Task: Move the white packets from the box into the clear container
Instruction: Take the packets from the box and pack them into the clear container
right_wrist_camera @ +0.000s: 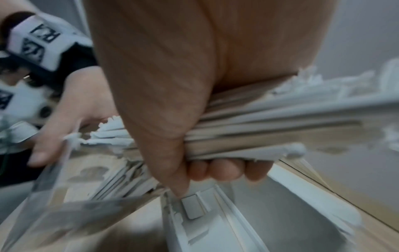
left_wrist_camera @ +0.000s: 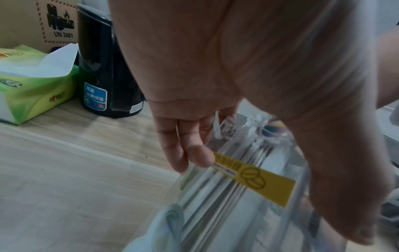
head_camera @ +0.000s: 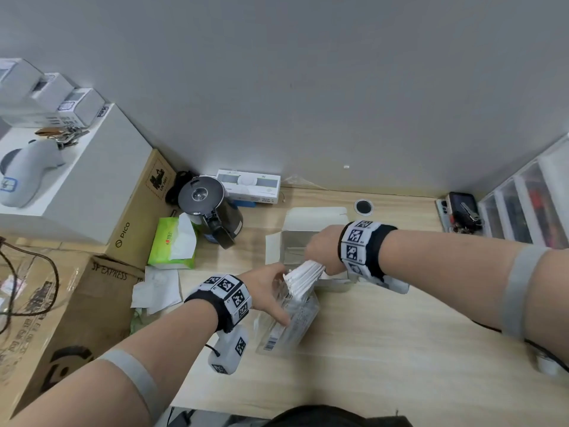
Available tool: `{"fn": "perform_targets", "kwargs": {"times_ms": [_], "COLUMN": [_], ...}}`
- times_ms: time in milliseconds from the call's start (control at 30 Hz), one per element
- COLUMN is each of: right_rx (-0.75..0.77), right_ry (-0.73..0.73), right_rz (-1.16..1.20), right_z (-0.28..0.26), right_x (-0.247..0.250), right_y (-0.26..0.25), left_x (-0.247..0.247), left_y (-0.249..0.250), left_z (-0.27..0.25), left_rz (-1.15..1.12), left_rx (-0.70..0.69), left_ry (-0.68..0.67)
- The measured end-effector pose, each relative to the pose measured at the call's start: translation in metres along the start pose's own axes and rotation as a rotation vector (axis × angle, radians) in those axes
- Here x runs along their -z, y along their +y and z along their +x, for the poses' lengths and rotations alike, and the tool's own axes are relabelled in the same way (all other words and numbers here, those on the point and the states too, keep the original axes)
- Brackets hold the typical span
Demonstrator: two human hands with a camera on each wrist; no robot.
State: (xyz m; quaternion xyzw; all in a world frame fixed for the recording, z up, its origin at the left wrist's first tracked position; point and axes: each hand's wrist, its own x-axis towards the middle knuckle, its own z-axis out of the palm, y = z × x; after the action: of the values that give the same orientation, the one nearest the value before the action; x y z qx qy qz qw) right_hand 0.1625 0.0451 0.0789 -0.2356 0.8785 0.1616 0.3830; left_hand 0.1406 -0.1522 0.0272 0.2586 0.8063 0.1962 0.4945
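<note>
Yellow packet (left_wrist_camera: 257, 180) inside clear container (left_wrist_camera: 215, 213), left-wrist view only

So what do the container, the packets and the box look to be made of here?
Clear container: thin glossy transparent plastic; the table and its contents show through it. White packets: matte white, probably paper or film, with jagged ends; gripped as a bundle by the right hand. Box: white card, judging by its thin folded flaps. The left hand steadies the container.
</note>
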Motion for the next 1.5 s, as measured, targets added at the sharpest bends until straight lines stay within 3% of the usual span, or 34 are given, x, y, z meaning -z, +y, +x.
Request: {"fn": "perform_targets", "kwargs": {"times_ms": [100,400,633,867,1267,1400,1500], "right_rx": [0.037,-0.006,0.025,0.031,0.157,0.272,0.367], "right_ry": [0.111,0.012,0.088,0.099,0.28,0.257,0.376], "right_rz": [-0.132,-0.254,-0.275,-0.243,-0.038,0.048,0.159], "right_z": [0.004,0.022,0.007,-0.004,-0.016,-0.013,-0.011], "right_x": [0.0,0.0,-0.005,-0.004,0.0,-0.011,-0.02], "right_y": [-0.017,-0.03,-0.023,-0.028,-0.07,-0.064,-0.057], "left_x": [-0.003,-0.01,-0.01,-0.009,-0.02,-0.027,-0.028], "left_y": [0.002,0.002,-0.002,0.001,-0.003,-0.014,-0.022], "left_z": [0.001,-0.001,-0.006,-0.007,-0.003,-0.005,-0.006], "left_rz": [0.046,0.088,0.062,0.049,0.012,0.01,-0.01], "left_rx": [0.018,0.061,0.083,0.071,0.055,0.037,0.017], "left_ry": [-0.007,-0.023,-0.024,-0.016,0.012,-0.007,0.001]}}
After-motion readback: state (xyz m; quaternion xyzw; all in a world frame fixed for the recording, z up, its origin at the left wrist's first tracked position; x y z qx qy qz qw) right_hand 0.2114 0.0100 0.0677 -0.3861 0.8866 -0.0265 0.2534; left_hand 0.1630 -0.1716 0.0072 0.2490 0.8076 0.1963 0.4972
